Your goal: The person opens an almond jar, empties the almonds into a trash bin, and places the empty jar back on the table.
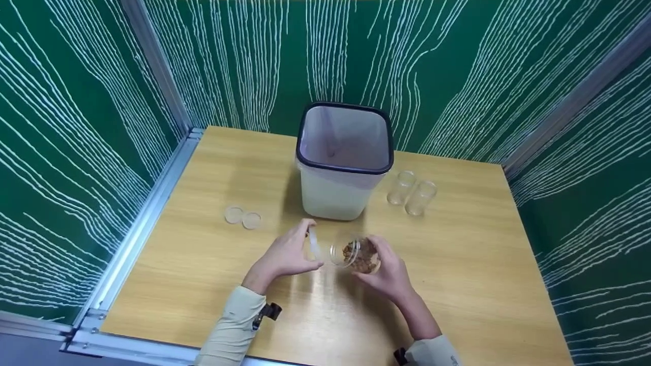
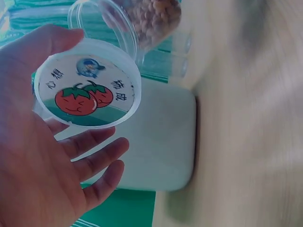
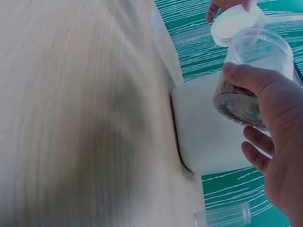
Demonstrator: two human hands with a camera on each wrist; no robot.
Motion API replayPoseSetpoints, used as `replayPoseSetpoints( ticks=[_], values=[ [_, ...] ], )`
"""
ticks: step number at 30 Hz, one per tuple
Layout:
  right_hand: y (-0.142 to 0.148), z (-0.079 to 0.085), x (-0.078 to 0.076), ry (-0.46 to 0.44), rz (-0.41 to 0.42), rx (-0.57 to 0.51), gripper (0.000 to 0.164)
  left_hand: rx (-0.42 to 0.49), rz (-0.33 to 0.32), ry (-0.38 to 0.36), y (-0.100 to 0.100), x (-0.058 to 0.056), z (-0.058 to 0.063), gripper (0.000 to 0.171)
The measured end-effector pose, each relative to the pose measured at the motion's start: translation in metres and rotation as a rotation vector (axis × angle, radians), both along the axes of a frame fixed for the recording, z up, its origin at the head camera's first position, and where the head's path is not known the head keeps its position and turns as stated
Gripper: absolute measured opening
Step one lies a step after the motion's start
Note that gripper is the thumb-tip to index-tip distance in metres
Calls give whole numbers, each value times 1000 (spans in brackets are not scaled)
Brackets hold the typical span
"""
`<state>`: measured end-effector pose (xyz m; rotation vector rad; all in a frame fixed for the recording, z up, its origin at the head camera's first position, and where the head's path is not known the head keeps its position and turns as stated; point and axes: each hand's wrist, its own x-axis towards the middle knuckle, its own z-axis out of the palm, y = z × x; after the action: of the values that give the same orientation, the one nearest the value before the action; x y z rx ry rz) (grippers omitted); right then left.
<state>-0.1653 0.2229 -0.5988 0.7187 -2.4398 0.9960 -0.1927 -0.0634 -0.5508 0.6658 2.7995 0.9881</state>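
Note:
My left hand (image 1: 290, 252) pinches a round white lid (image 2: 87, 85) between thumb and fingers; its printed face, with two red tomatoes and some characters, shows in the left wrist view. In my right hand (image 1: 389, 272) is a clear plastic jar (image 3: 258, 52), tipped on its side with its open mouth toward the lid. Small brown pieces (image 1: 362, 256) lie in the jar's bottom part. The lid stands on edge a little left of the jar's mouth in the head view. Both hands are above the table, in front of the bin.
A white bin (image 1: 333, 195) with a dark rim stands at the table's back middle. To its right are two clear jars (image 1: 418, 199); to its left lie two clear round lids (image 1: 252, 220). Green walls with white lines and metal posts (image 1: 157, 66) enclose the wooden table (image 1: 203, 284).

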Motion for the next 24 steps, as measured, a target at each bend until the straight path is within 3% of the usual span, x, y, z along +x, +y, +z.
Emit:
replayPoseSetpoints(
  ticks=[6,10,15,24],
  values=[
    [0,-4,2,2,3,-16,94,-15,57,23,-11,-2,-16,91],
    [0,-4,1,-4,-3,-18,94,-33,65,47,-18,-4,-23,96],
    [1,-5,0,19,-4,-13,93,-46,63,26,-30,-4,-27,107],
    [4,-7,4,14,-8,-12,94,-25,116,-29,-58,-1,-33,91]
  ],
)
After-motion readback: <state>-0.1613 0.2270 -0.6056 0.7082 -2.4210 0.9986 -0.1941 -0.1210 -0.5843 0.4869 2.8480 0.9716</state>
